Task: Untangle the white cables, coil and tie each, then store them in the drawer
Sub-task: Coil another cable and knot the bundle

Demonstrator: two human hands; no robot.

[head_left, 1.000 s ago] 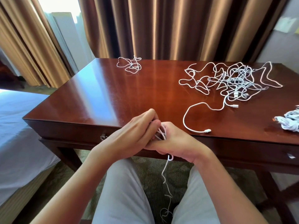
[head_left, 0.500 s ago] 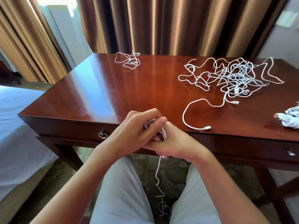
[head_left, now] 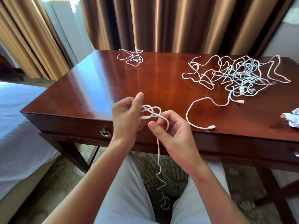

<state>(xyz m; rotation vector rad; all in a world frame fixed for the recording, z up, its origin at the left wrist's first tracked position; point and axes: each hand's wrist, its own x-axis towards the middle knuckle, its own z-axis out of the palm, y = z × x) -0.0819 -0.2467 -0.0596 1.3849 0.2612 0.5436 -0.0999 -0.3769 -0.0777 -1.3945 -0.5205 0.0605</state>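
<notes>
White cable [head_left: 151, 112] loops in a small coil between both hands, above the front edge of the desk [head_left: 90, 88]. Its loops lie roughly left to right, and a loose tail drops straight down between the knees to a small curl near the floor. The left hand [head_left: 127, 117] grips the coil's left side with curled fingers, thumb raised. The right hand [head_left: 171, 131] pinches the strand where the tail leaves the coil, fingers curled round it.

The desk is glossy dark red-brown wood with a drawer [head_left: 77, 125] closed in its front, a ring pull [head_left: 105, 133] just left of the left wrist. A big tangle of cables [head_left: 239, 75] spreads over the right half, one end trailing toward the front edge. A small knot of cable [head_left: 131, 57] sits at the far edge, well apart. A bundled cable [head_left: 292, 119] shows at the right border. The left half of the top lies bare and shiny.

Brown curtains [head_left: 161, 23] hang behind; a bed [head_left: 17, 120] stands near the desk's left side, patterned carpet [head_left: 166, 168] beneath.
</notes>
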